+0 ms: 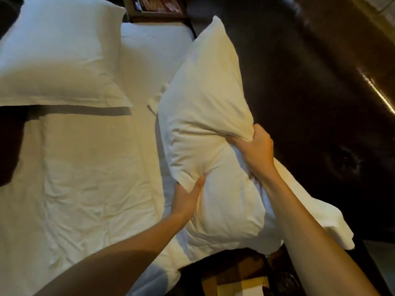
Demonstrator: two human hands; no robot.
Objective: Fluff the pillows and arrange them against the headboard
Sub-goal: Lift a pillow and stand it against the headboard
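Note:
A white pillow (pixel 205 99) is held up over the right side of the bed, close to the dark padded headboard (pixel 310 92). My left hand (pixel 187 197) pinches its lower left edge. My right hand (pixel 255 146) grips a bunch of its fabric on the right edge, next to the headboard. A second white pillow (pixel 62 52) lies flat on the bed at the upper left. Under the held pillow another white pillow (pixel 310 212) pokes out to the lower right.
The bed has a wrinkled white sheet (pixel 89 171). A wooden bedside table (pixel 233 276) with papers stands at the bottom edge. Another dark bedside shelf (pixel 156 7) is at the top. Dark cloth or floor shows at the left edge.

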